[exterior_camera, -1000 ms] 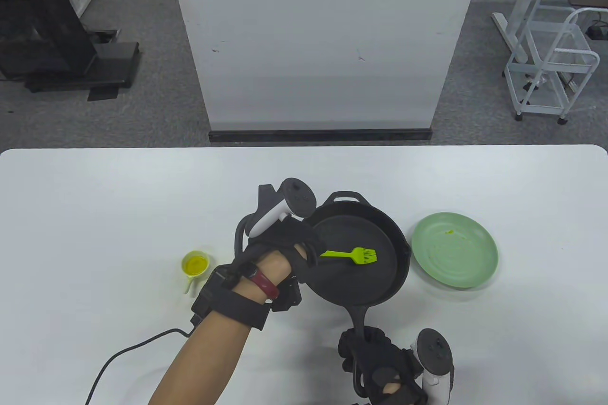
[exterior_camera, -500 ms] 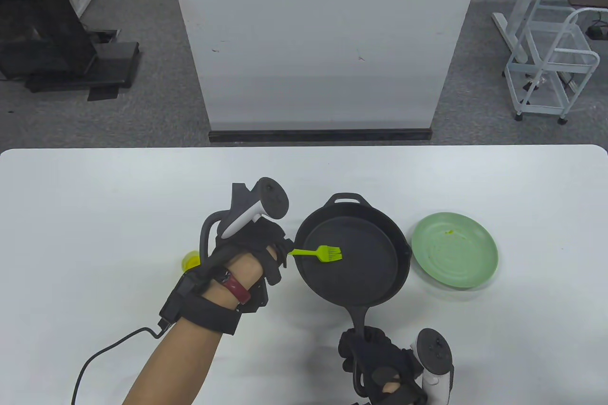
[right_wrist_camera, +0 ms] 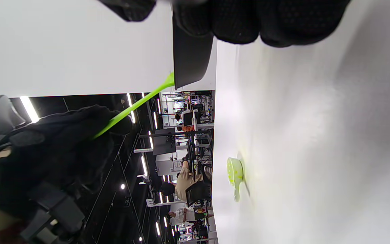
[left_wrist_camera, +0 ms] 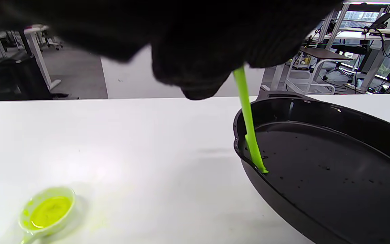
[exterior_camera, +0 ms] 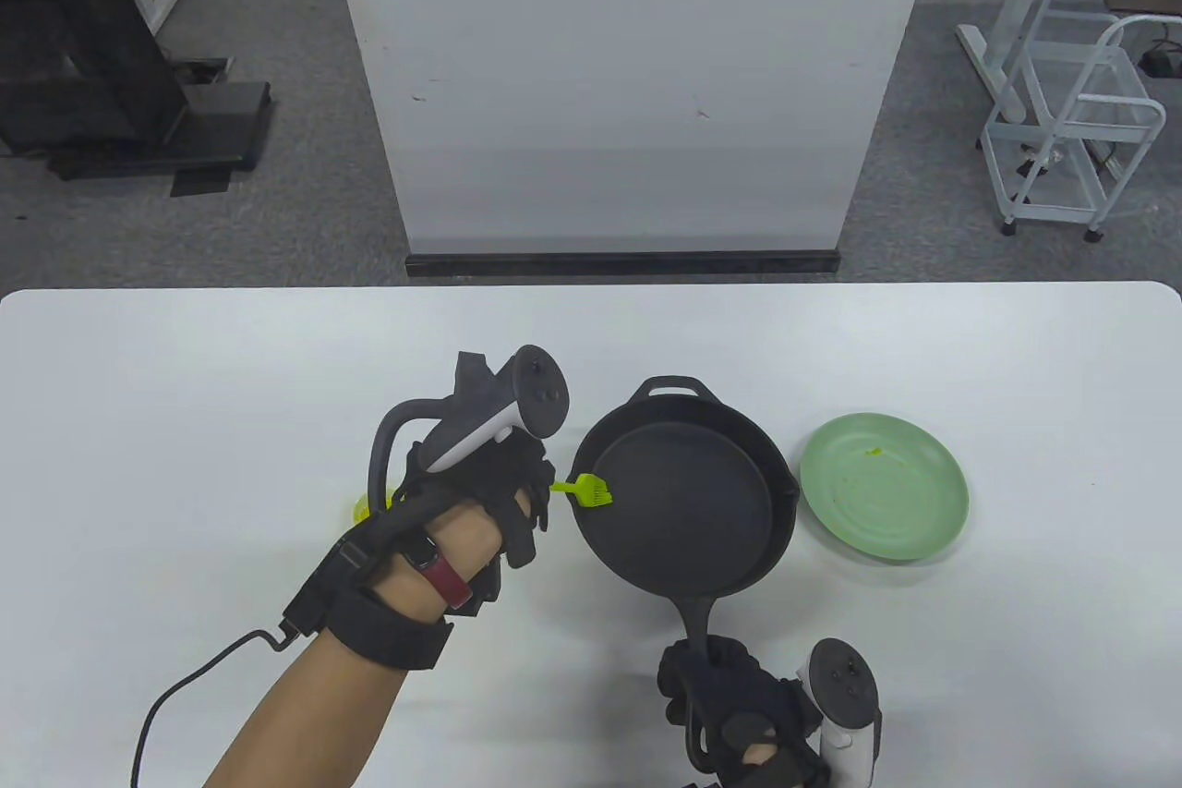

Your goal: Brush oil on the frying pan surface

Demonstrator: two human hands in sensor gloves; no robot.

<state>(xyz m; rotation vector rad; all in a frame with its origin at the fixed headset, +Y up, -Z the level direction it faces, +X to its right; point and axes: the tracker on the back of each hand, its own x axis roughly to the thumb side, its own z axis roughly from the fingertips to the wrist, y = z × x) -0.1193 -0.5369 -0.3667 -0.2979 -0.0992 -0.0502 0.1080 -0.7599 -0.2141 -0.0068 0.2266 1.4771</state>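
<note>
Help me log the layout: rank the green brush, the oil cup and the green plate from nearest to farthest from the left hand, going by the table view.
1. green brush: gripped by the left hand, head at the pan's left edge.
2. oil cup: just left of that hand, mostly hidden.
3. green plate: far right, beyond the frying pan.

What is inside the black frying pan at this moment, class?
Inside the frying pan, only the green brush head shows, at its left edge, held by the left hand. Oil droplets dot the floor in the left wrist view. The brush's bristle underside is hidden.
</note>
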